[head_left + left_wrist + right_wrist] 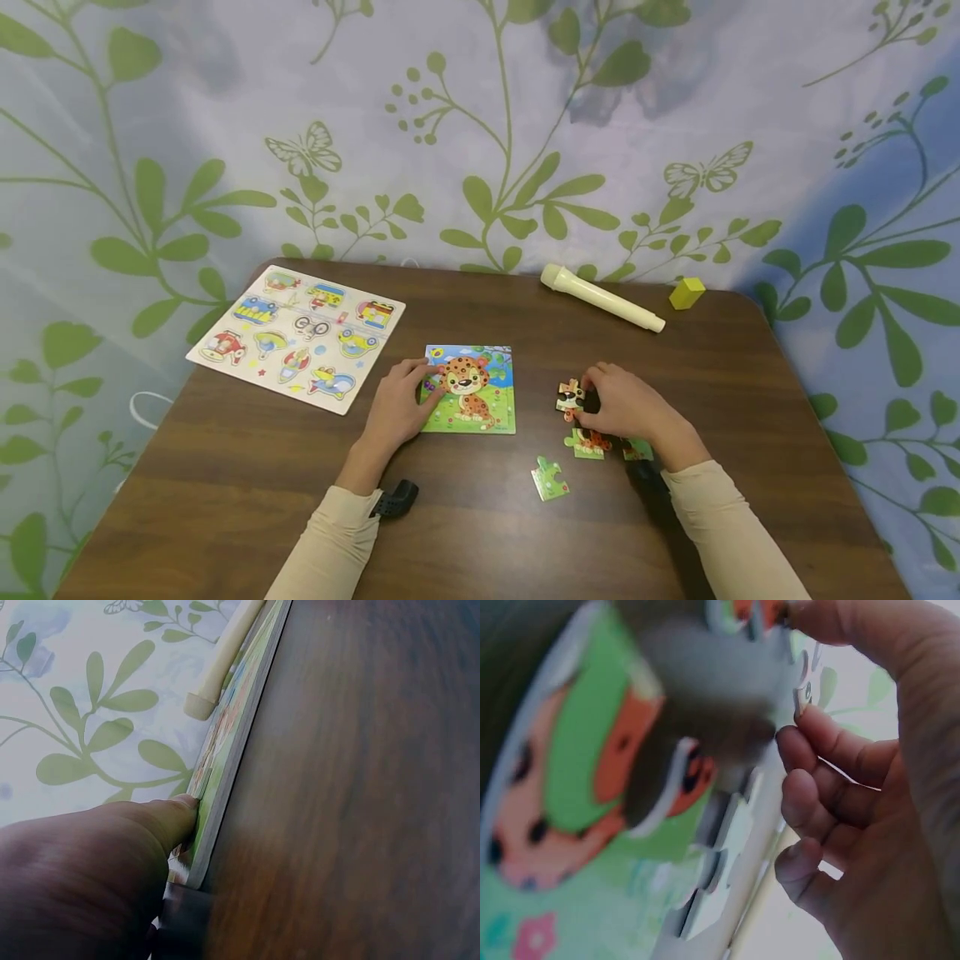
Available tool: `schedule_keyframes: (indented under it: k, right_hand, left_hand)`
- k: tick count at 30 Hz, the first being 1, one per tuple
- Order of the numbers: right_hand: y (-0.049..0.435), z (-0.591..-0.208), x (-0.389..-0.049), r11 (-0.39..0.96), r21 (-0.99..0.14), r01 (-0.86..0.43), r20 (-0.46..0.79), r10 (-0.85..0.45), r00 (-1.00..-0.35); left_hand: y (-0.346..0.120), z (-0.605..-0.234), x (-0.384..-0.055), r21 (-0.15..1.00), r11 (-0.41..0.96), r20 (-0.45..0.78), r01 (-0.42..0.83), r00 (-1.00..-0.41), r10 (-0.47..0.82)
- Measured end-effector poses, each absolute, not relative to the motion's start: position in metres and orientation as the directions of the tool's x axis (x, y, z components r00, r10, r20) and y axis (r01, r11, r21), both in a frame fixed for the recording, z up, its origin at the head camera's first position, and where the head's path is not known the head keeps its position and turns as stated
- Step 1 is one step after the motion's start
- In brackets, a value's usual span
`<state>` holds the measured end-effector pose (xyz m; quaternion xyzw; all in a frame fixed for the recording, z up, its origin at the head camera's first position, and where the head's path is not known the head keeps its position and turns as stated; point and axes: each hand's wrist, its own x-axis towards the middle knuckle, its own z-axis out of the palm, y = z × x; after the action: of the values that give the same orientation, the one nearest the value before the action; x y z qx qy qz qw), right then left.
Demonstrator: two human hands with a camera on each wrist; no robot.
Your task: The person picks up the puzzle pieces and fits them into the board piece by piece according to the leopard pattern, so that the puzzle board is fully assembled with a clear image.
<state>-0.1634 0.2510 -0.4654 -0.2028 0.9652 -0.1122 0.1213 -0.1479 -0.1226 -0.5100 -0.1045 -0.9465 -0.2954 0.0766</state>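
A leopard picture puzzle board (480,387) lies flat on the table. My left hand (395,407) rests at its left side, thumb and forefinger apart and touching the picture; in the left wrist view the thumb presses by the board's edge (225,802). My right hand (622,404) pinches a jigsaw piece (568,398) with part of the leopard's face between thumb and fingertips. Right below it lie a piece with orange spotted fur (588,444) and a green piece (637,450), partly hidden by the wrist. Another green piece (550,479) lies nearer the front.
A white board of vehicle pictures (296,337) sits at the back left. A cream stick with a wider end (603,300) and a yellow block (686,293) are at the back right. Behind the brown table (465,517) hangs a leaf-patterned cloth (480,125).
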Motion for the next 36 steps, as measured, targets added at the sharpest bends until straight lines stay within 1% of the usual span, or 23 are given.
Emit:
schedule_keyframes:
  k: [4,6,9,14,16,18,22,24,31,36]
  right_hand:
    - [0.25,-0.467,-0.162,0.889,-0.321,-0.326,-0.206,-0.401,-0.892]
    - [0.249,-0.466,-0.16,0.889,-0.324,-0.323,-0.209,-0.4,-0.892]
    - [0.246,-0.464,-0.159,0.898,-0.291,-0.33,-0.212,-0.397,-0.893]
    - [0.243,-0.459,-0.158,0.886,-0.166,-0.433,-0.189,-0.46,-0.868]
    - [0.242,-0.458,-0.159,0.873,-0.136,-0.468,-0.181,-0.486,-0.855]
    - [0.241,-0.456,-0.159,0.875,-0.136,-0.465,-0.184,-0.483,-0.856]
    - [0.235,-0.454,-0.162,0.874,-0.186,-0.449,-0.169,-0.478,-0.862]
    - [0.226,-0.452,-0.164,0.861,-0.201,-0.466,-0.144,-0.497,-0.856]
    - [0.172,-0.452,-0.176,0.783,-0.228,-0.578,-0.076,-0.606,-0.791]
    - [0.135,-0.457,-0.185,0.744,-0.215,-0.632,-0.045,-0.654,-0.755]
  left_hand:
    - [-0.122,-0.512,-0.148,0.541,0.806,0.202,0.239,-0.968,0.151]
    - [-0.122,-0.513,-0.148,0.539,0.808,0.202,0.237,-0.968,0.15]
    - [-0.122,-0.512,-0.148,0.537,0.809,0.205,0.239,-0.967,0.149]
    - [-0.121,-0.511,-0.147,0.532,0.814,0.197,0.233,-0.969,0.149]
    - [-0.12,-0.51,-0.147,0.532,0.815,0.191,0.229,-0.97,0.147]
    - [-0.12,-0.509,-0.146,0.534,0.814,0.191,0.229,-0.97,0.148]
    - [-0.122,-0.51,-0.146,0.526,0.817,0.2,0.235,-0.968,0.15]
    - [-0.124,-0.51,-0.147,0.52,0.821,0.203,0.235,-0.968,0.148]
    - [-0.124,-0.512,-0.148,0.516,0.821,0.211,0.246,-0.965,0.156]
    - [-0.121,-0.511,-0.146,0.518,0.808,0.245,0.281,-0.954,0.174]
